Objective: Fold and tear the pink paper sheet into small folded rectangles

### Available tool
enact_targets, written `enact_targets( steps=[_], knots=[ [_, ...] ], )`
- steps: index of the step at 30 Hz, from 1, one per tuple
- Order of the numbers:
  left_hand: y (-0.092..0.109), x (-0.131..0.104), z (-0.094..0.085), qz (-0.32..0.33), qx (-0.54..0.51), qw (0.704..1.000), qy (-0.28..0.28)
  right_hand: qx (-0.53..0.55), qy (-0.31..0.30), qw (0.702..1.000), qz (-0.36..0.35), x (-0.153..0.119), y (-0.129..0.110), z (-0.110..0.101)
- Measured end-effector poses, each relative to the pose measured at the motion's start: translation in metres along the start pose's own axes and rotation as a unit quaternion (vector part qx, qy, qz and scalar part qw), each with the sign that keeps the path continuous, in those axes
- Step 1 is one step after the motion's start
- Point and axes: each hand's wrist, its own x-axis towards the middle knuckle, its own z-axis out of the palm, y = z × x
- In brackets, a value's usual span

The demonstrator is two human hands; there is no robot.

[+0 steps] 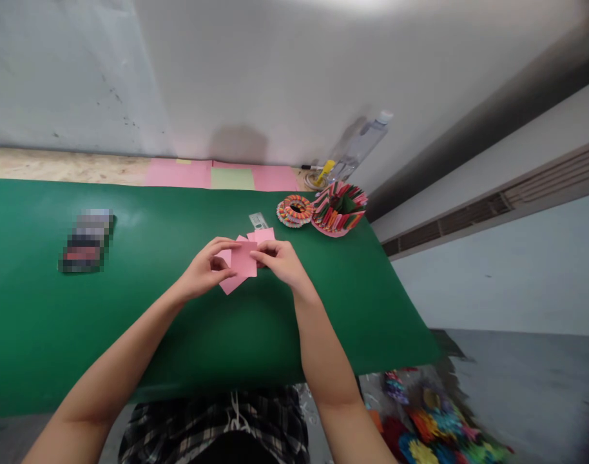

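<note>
Between my two hands, above the green table, is a pink paper square (243,260). My left hand (212,265) curves around its left side, thumb and fingers at the bottom and top edges. The fingers of my right hand (274,258) pinch the paper's right edge. Beneath and behind it, more pink paper pieces (229,285) lie overlapping on the table. Just beyond them rests a small printed card (258,221).
A phone-like blurred object (87,241) lies at the left on the green table (178,348). Folded-paper rings (295,211) and a round folded-paper piece (339,209) stand back right, near a leaning clear bottle (365,147). Colourful paper pieces (434,425) lie on the floor.
</note>
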Motion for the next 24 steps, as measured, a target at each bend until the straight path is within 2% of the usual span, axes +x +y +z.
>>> enact_targets(
  steps=[6, 10, 13, 15, 17, 19, 21, 24],
  knots=[
    [0.002, -0.001, 0.001, -0.016, -0.002, 0.999, -0.029, 0.013, 0.016, 1.000, -0.003, 0.001, 0.005, -0.003],
    [0.000, -0.001, 0.001, -0.029, 0.014, 0.999, -0.019, 0.004, 0.024, 1.000, 0.006, 0.001, 0.006, -0.003],
    [-0.004, -0.003, 0.005, -0.041, 0.092, 0.995, 0.017, 0.010, 0.063, 0.998, 0.018, 0.003, 0.007, -0.003],
    [-0.008, -0.006, 0.010, -0.018, 0.201, 0.977, 0.065, 0.011, 0.101, 0.995, 0.016, 0.006, 0.010, -0.005],
    [-0.014, -0.009, 0.018, 0.019, 0.320, 0.944, 0.084, 0.000, 0.138, 0.990, 0.002, 0.009, 0.015, -0.009],
    [-0.022, -0.012, 0.026, 0.032, 0.407, 0.910, 0.073, -0.037, 0.173, 0.984, -0.018, 0.011, 0.019, -0.014],
    [-0.033, -0.014, 0.031, 0.005, 0.460, 0.886, 0.061, -0.101, 0.200, 0.974, -0.036, 0.012, 0.021, -0.019],
    [-0.046, -0.015, 0.033, -0.034, 0.492, 0.869, 0.027, -0.237, 0.212, 0.948, -0.035, 0.011, 0.020, -0.023]
  ],
)
